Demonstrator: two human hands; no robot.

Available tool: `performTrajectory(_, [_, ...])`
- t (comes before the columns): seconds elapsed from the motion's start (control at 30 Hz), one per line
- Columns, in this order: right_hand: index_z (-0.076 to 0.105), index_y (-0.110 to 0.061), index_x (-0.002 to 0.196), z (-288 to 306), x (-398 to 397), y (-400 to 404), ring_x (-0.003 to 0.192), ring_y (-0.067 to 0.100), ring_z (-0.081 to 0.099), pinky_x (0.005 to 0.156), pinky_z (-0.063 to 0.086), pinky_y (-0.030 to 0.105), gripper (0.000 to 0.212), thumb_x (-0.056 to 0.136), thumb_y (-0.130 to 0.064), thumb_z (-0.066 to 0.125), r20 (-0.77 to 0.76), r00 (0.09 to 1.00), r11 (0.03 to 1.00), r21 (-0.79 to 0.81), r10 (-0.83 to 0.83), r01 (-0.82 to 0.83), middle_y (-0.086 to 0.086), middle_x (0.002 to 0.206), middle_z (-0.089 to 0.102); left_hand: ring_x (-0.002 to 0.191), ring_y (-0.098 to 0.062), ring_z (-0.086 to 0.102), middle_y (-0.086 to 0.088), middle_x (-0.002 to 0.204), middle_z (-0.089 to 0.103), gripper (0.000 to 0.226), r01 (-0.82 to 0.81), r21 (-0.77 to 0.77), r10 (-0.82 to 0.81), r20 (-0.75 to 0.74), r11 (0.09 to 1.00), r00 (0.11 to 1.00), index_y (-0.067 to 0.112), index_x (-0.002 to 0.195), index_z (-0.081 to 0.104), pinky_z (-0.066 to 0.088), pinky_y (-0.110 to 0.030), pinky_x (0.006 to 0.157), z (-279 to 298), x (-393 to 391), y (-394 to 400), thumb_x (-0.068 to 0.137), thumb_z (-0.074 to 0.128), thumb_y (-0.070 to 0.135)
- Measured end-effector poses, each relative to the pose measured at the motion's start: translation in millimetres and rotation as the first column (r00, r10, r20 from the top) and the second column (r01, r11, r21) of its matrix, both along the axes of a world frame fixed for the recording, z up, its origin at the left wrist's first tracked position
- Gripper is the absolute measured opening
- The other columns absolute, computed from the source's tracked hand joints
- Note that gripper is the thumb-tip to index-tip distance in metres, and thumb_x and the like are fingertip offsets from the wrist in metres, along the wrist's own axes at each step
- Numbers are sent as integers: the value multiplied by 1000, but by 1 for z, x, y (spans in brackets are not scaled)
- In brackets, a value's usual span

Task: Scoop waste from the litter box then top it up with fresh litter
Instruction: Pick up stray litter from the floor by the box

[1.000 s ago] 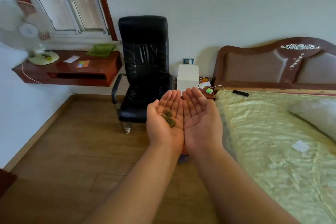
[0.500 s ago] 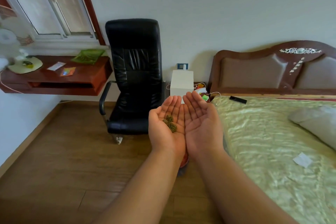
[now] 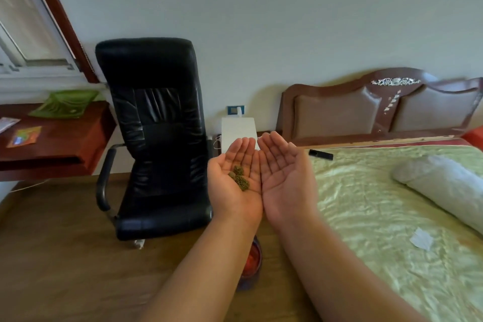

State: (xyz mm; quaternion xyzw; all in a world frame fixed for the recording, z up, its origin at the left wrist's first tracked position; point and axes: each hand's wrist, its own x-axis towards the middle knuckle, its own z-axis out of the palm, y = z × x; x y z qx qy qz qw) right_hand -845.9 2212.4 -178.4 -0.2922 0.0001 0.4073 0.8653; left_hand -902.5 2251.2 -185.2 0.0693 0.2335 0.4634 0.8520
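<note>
Both hands are held out palm up, side by side, edges touching, in the middle of the view. My left hand (image 3: pixel 232 185) carries a few small greenish-brown clumps (image 3: pixel 239 178) on its flat palm, fingers straight. My right hand (image 3: pixel 286 178) lies flat beside it with nothing on it. A round red-and-dark container (image 3: pixel 253 260) stands on the floor under my left forearm, mostly hidden. No litter box or scoop is in view.
A black office chair (image 3: pixel 156 138) stands left of my hands on the wooden floor (image 3: pixel 60 256). A bed (image 3: pixel 386 206) with a green cover, a pillow and a dark remote fills the right. A white box (image 3: pixel 238 131) sits by the wall, a wooden shelf (image 3: pixel 52 141) at left.
The view has swung to the right, so the chair and shelf have shifted left. Both hands stay cupped together palm up with the clumps still on the left palm.
</note>
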Motion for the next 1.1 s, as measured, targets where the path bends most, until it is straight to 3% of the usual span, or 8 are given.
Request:
performTrajectory(0.4, [66, 0, 126, -37, 33, 106, 114, 24, 70, 108, 49, 38, 36, 103, -20, 46, -38, 999, 997, -74, 0, -3, 16, 121, 72, 113, -31, 72, -18, 122, 73, 39, 104, -29, -104, 10, 994, 995, 0, 120, 70, 52, -41, 105, -38, 38, 119, 102, 46, 23])
performTrajectory(0.67, [63, 3, 130, -86, 94, 150, 117, 28, 69, 110, 47, 40, 40, 105, -22, 43, -115, 992, 997, -54, 56, -63, 18, 125, 70, 114, -29, 71, -16, 123, 73, 39, 15, -55, -16, -3, 998, 1000, 1, 115, 72, 52, -39, 105, -80, 86, 159, 104, 43, 25])
performTrajectory(0.87, [62, 2, 130, -161, 121, 171, 117, 30, 68, 107, 49, 40, 39, 105, -20, 43, -164, 979, 986, -95, 122, -139, 19, 126, 70, 115, -29, 71, -16, 122, 73, 40, -88, -114, 84, -39, 990, 996, 1, 115, 71, 51, -39, 106, -163, 113, 182, 105, 41, 26])
performTrajectory(1.1, [67, -2, 126, -310, 136, 175, 114, 25, 70, 101, 51, 36, 36, 103, -19, 46, -181, 970, 935, -284, 164, -211, 15, 122, 72, 114, -30, 71, -17, 121, 73, 37, -59, -218, 15, -198, 974, 980, 1, 118, 71, 51, -41, 105, -311, 130, 180, 105, 44, 23])
